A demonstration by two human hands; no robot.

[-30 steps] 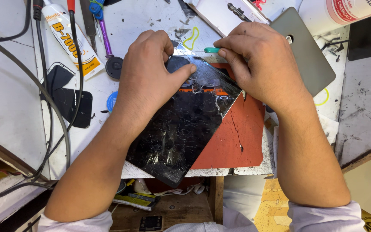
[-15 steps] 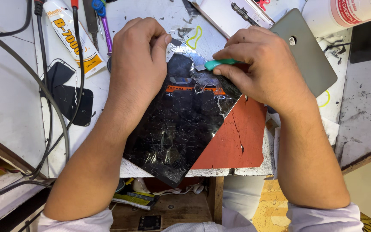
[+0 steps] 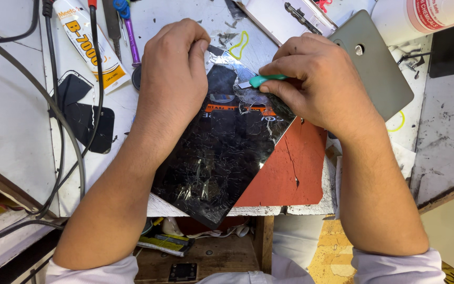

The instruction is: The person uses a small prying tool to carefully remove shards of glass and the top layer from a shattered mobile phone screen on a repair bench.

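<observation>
Two hands are busy over one badly cracked tablet screen (image 3: pixel 227 152), and that glass is the worry. From the head view, the only one there is, the black panel lies slantwise on a red mat (image 3: pixel 290 173) at the near edge of the worktop (image 3: pixel 11 115), with its lowest corner hanging out past that edge. The left hand (image 3: pixel 172 89) presses flat on the panel's upper left side, fingers curled down over the top corner, gripping nothing but the glass itself. The right hand (image 3: pixel 321 89) is pinched shut on a small green-handled blade (image 3: pixel 262 80), whose pale tip sits at the panel's upper edge; whether the tip is under the glass or only resting on it, I can't quite tell from here. Cracks run everywhere across the surface, so a hard pry could snap off shards, and the bare fingertips of the left hand sit right next to the blade's line: a slip would carry it straight toward them. Leaning weight on the overhanging corner might tip or slide the whole panel off the worktop. A grey back cover (image 3: pixel 379 68) lies just beyond the right hand, and a glue tube (image 3: pixel 88 44) near the far left corner, with dark cables (image 3: pixel 53 105) trailing beside it, could snag an elbow.
</observation>
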